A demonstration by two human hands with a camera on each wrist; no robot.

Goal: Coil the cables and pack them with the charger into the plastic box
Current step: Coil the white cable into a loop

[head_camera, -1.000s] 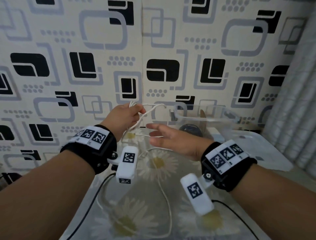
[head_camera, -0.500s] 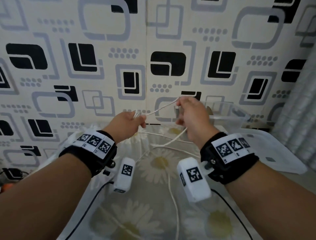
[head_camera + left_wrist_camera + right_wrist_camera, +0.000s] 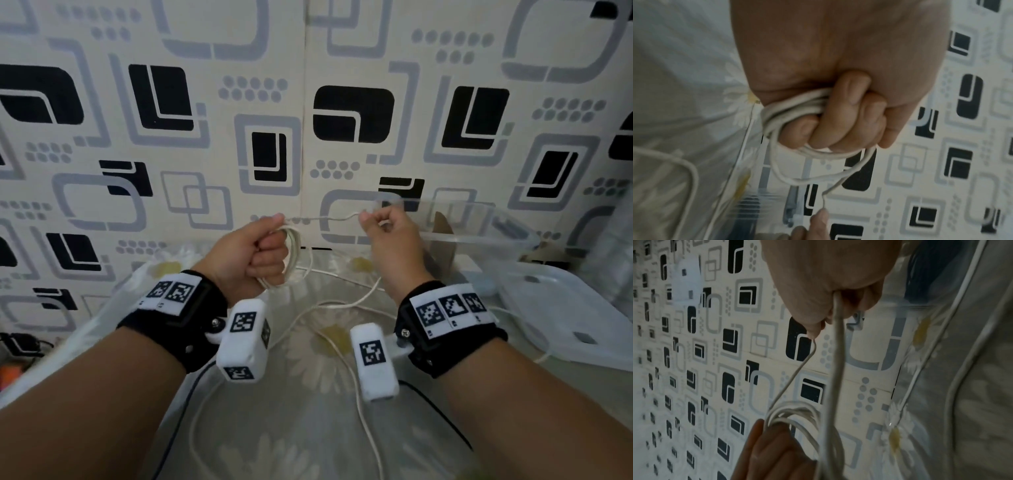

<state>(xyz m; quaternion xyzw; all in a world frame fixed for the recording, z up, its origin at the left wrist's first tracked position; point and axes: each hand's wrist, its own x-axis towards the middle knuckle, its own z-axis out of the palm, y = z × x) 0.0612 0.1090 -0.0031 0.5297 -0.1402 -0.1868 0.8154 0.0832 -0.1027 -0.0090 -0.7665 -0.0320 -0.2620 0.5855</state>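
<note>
My left hand (image 3: 263, 253) is fisted round several loops of a white cable (image 3: 296, 250), held above the flowered table; the left wrist view shows the coil (image 3: 797, 110) wrapped over the curled fingers (image 3: 840, 113). A short taut stretch of the cable runs right to my right hand (image 3: 383, 226), which pinches it between thumb and fingers (image 3: 813, 331). From there the cable (image 3: 836, 369) drops and trails loose across the table (image 3: 356, 377). The clear plastic box (image 3: 479, 222) stands just behind and right of the right hand, with something dark inside (image 3: 920, 272). No charger is visible.
The box's clear lid (image 3: 565, 315) lies flat at the right on the table. A black cable (image 3: 178, 411) runs along the table under my left forearm, another (image 3: 442, 418) under the right. The patterned wall (image 3: 308, 102) rises close behind. Dark clutter (image 3: 20, 342) sits at the far left.
A second ago my right hand was open and low; it then took the cable and drew it right. The left hand now holds a fuller coil of loops.
</note>
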